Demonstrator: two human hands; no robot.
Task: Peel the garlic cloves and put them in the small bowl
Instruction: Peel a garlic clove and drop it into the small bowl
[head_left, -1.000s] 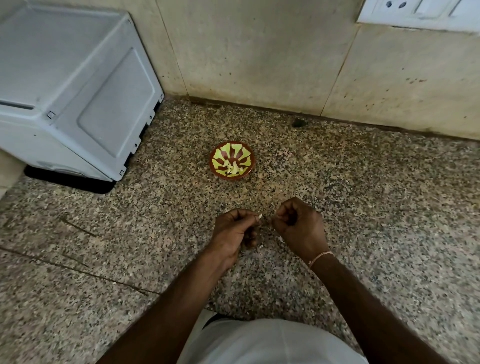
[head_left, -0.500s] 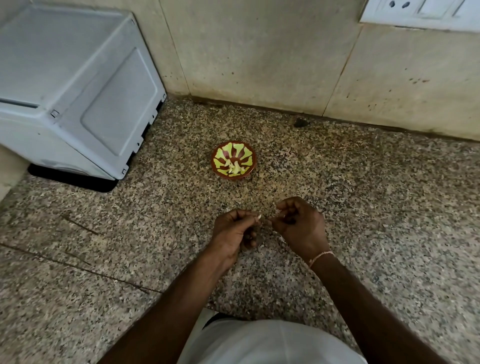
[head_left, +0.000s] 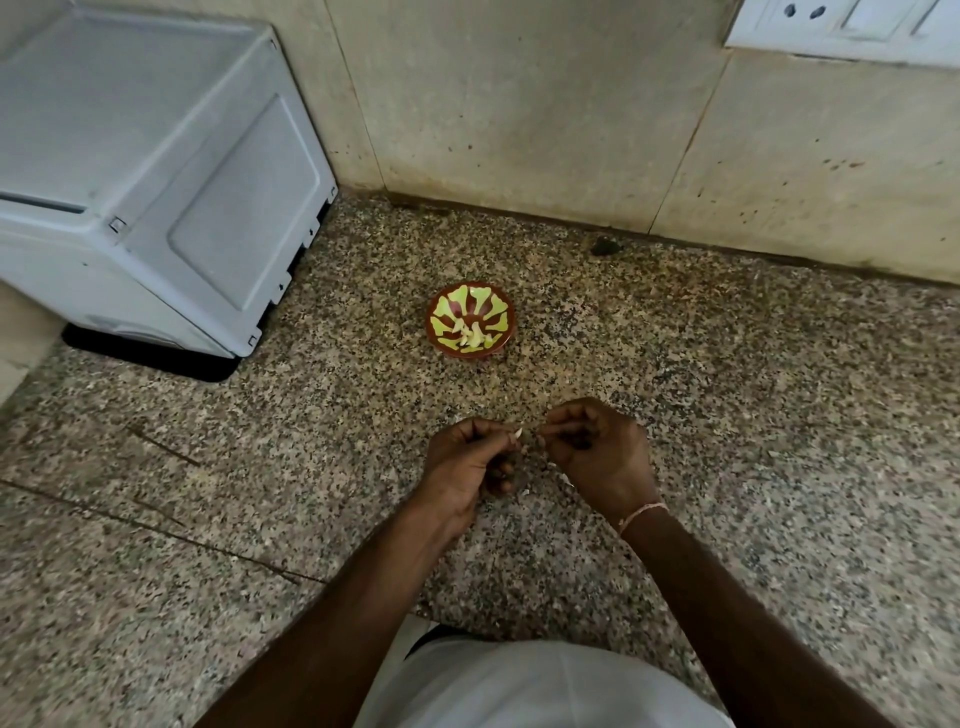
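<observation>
The garlic clove (head_left: 517, 432) is pinched in the left hand (head_left: 470, 460), tip pointing toward the right hand (head_left: 597, 449), whose fingertips pinch at it. The small bowl (head_left: 470, 320) lies straight ahead, roughly equidistant from both hands.

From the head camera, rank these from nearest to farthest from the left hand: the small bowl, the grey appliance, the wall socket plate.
From the left hand:
1. small bowl, just beyond the hands on the counter, with peeled cloves inside.
2. grey appliance, far left against the wall.
3. wall socket plate, top right on the wall.
</observation>
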